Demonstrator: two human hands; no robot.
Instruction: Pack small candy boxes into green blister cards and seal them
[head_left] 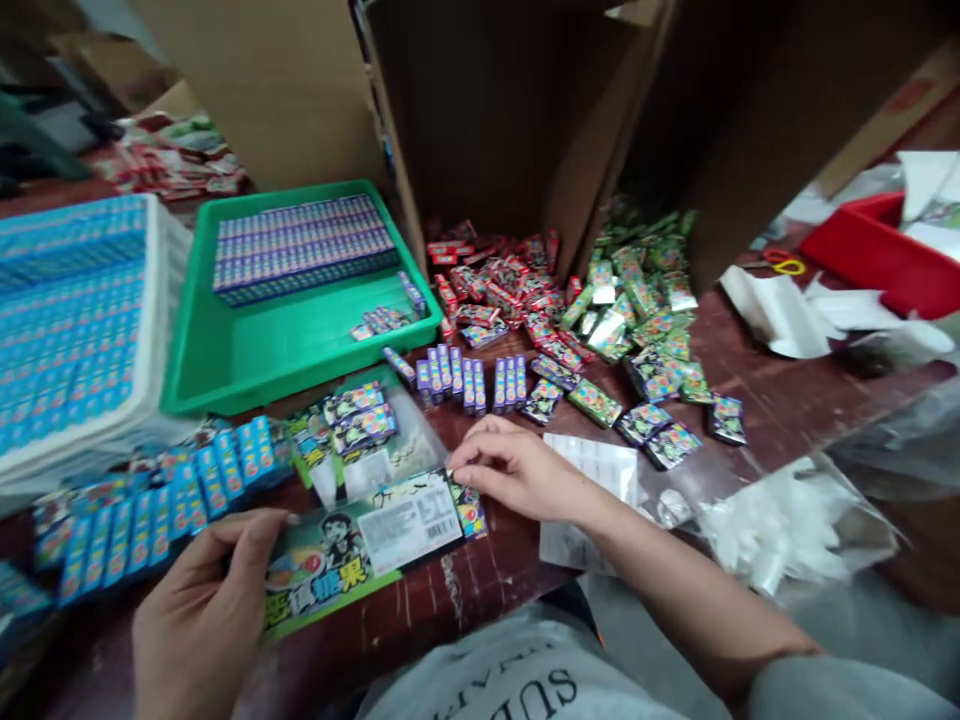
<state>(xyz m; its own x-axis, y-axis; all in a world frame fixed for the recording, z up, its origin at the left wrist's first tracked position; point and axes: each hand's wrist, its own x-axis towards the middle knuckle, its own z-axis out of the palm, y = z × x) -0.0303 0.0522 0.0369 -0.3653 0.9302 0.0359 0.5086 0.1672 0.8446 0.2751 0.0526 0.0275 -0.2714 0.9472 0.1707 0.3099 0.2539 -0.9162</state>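
My left hand (pixel 202 610) grips the near left end of a clear plastic bag with a green printed header card (pixel 352 555) lying on the table. At the bag's right end, my right hand (pixel 510 468) pinches its edge, right beside a small colourful candy packet (pixel 469 512). Purple candy boxes (pixel 469 380) stand in a short row just beyond my right hand. Blue boxes (pixel 172 500) lie in rows to the left of the bag.
A green tray (pixel 247 355) holds rows of purple boxes. A white crate (pixel 161 330) of blue boxes sits at left. Red packets (pixel 502 285) and green packets (pixel 637 320) spill from cardboard boxes (pixel 480 120). Empty clear bags (pixel 787 520) lie right, near a red bin (pixel 877 250).
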